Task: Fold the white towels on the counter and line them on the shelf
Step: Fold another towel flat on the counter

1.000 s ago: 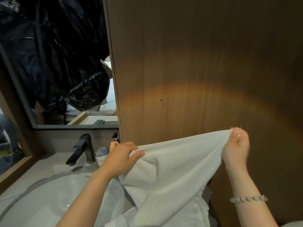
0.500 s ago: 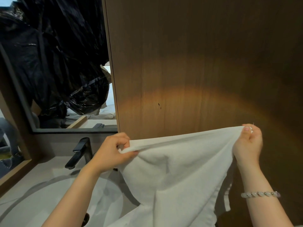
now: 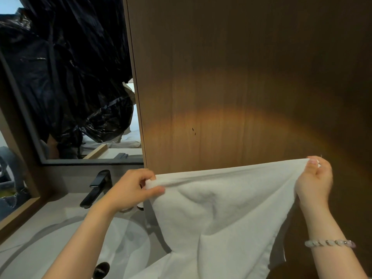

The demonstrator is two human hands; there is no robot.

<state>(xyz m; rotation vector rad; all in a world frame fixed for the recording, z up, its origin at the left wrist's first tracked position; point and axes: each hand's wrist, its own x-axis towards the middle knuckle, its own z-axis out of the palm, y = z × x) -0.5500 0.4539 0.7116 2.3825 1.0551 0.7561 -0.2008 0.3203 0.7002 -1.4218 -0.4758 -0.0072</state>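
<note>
While left hand (image 3: 130, 190), right hand (image 3: 314, 184) pinch towel (image 3: 221, 208) — it drapes into sink (image 3: 30, 258)

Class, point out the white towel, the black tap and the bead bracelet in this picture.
white towel (image 3: 221, 208): head view, middle of the hanging cloth.
black tap (image 3: 94, 192): head view, on its spout.
bead bracelet (image 3: 330, 243): head view, beads across the right wrist.

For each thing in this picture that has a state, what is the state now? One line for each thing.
white towel: unfolded, held up by its top edge between both hands, the rest hanging down.
left hand: pinches the towel's top left corner.
right hand: pinches the towel's top right corner.
faucet: no water seen running.
bracelet: worn on the right wrist.
</note>
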